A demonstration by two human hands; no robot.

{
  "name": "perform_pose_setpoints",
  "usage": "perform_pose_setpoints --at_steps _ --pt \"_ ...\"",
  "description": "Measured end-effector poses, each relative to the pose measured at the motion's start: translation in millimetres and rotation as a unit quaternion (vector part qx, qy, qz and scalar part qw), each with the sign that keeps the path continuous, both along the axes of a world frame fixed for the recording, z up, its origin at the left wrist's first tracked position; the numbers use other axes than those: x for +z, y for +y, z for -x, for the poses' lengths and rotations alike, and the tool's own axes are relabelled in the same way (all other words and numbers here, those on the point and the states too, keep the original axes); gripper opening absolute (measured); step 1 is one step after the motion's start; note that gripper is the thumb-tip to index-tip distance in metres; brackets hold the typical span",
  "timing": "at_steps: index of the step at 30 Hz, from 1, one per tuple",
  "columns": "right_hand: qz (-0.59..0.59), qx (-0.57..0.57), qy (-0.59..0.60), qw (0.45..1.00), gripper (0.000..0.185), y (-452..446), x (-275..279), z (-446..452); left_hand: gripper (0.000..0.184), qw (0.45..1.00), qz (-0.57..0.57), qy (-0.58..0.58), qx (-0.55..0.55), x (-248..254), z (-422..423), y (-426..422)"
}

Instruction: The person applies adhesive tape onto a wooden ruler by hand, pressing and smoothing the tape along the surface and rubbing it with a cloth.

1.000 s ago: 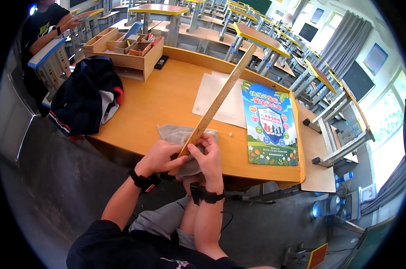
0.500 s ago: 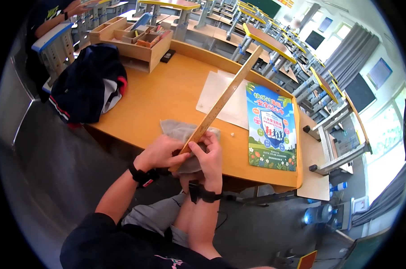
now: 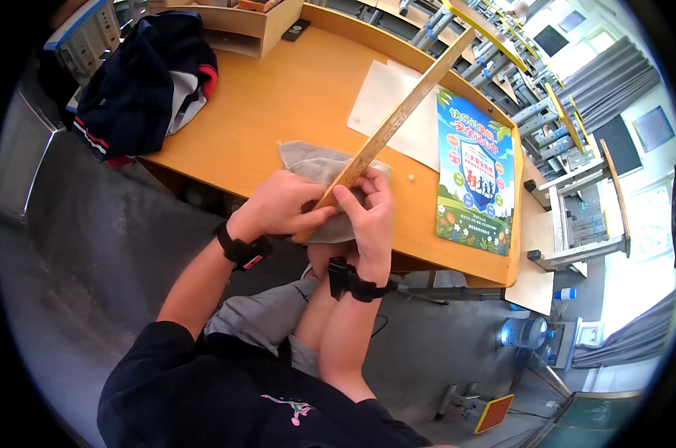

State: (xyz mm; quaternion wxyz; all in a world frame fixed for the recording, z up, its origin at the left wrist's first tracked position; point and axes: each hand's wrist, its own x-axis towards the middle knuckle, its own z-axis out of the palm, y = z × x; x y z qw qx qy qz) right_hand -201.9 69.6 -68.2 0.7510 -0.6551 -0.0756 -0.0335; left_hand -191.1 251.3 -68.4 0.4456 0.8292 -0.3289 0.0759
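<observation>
A long wooden ruler (image 3: 398, 119) slants up and away from me over the desk, its near end between my hands. My left hand (image 3: 282, 203) is closed on the ruler close to that near end. My right hand (image 3: 369, 210) pinches the ruler's other edge, thumb on its face, with the fingertips partly hidden behind it. Beneath the ruler and both hands, a grey cloth (image 3: 312, 159) lies bunched at the desk's front edge and hangs over it. Whether my fingers also grip the cloth cannot be made out.
The wooden desk (image 3: 256, 112) carries a dark jacket (image 3: 148, 82), a wooden organiser (image 3: 256, 30), white paper (image 3: 386, 104), a colourful poster (image 3: 476, 175) and a small white bit (image 3: 411, 178). Desks with upturned stools stand beyond. A water bottle (image 3: 524, 333) lies on the right.
My view has tilted down, so the desk sits higher in it and the person at the back left is mostly out of frame. Both hands keep their hold on the ruler.
</observation>
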Motion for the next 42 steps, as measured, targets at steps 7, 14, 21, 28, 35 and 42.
perform_pose_setpoints --at_steps 7,14,21,28,35,42 --pt "0.001 0.002 0.008 1.000 0.045 0.2 1.8 -0.5 0.022 1.000 -0.002 -0.007 0.002 -0.1 -0.3 -0.2" --pt "0.012 0.002 0.000 1.000 0.044 -2.8 -0.6 -1.4 0.020 1.000 -0.009 -0.025 0.009 -0.4 0.2 -0.3" --pt "-0.022 -0.014 -0.019 0.999 0.040 0.2 -5.1 -0.2 0.026 1.000 0.000 -0.030 0.002 -4.6 -1.1 -2.8" --pt "-0.035 -0.021 -0.030 0.999 0.039 -2.5 -7.5 -2.5 0.033 0.999 -0.036 -0.008 0.013 0.6 0.2 -1.0" --pt "-0.081 -0.076 -0.056 0.992 0.040 -2.7 -12.7 -4.9 0.042 1.000 -0.008 -0.006 0.004 3.8 0.4 1.4" --pt "-0.126 -0.106 -0.093 0.982 0.044 -0.2 -11.2 -6.3 0.040 0.997 -0.001 -0.041 0.068 -4.8 0.2 -7.9"
